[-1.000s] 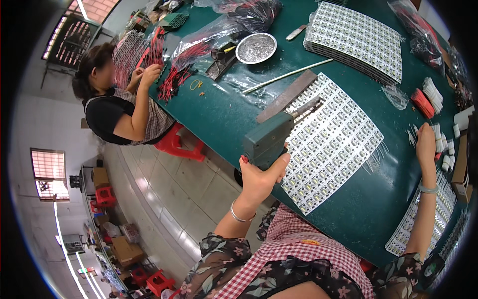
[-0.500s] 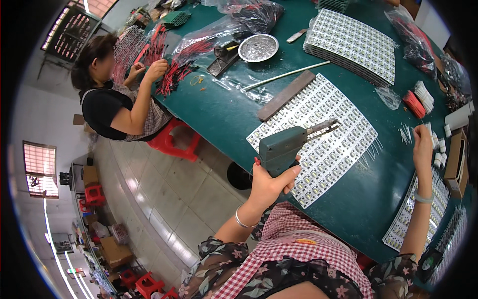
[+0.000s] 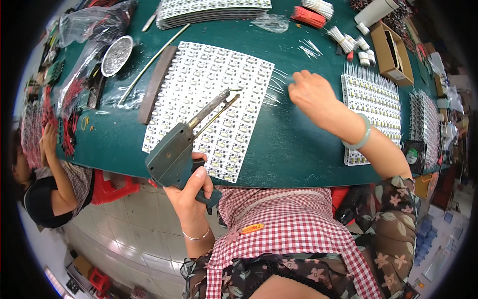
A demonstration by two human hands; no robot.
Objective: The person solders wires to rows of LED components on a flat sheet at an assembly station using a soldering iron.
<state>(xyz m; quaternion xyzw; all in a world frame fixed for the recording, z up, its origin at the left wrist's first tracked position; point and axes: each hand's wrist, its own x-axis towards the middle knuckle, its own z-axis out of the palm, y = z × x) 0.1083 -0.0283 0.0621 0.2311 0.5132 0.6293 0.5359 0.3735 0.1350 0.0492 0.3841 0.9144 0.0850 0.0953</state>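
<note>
My left hand [image 3: 190, 198] is wrapped round the grip of a dark green soldering gun [image 3: 171, 155]. Its long metal tip reaches over a white sheet of small circuit boards [image 3: 206, 74], pointing toward the sheet's right side. Thin white wires [image 3: 275, 88] stick out from the sheet's right edge. Just right of those wires is my right hand [image 3: 312, 94], held above the green table with its fingers bent and pressed together. What they pinch, if anything, is too small to make out. A few loose white wires [image 3: 310, 49] lie beyond this hand.
A dark bar [image 3: 158, 84] lies along the sheet's left edge, beside a thin rod [image 3: 154, 65]. Stacked board sheets [image 3: 214, 12] stand behind. At right are wired board sheets [image 3: 371, 109] and an open cardboard box [image 3: 392, 52]. A co-worker [image 3: 55, 184] sits far left.
The view has swung right. My right hand has come from the loose white wires at the right to beside the sheet's wired edge. My left hand still grips the soldering gun.
</note>
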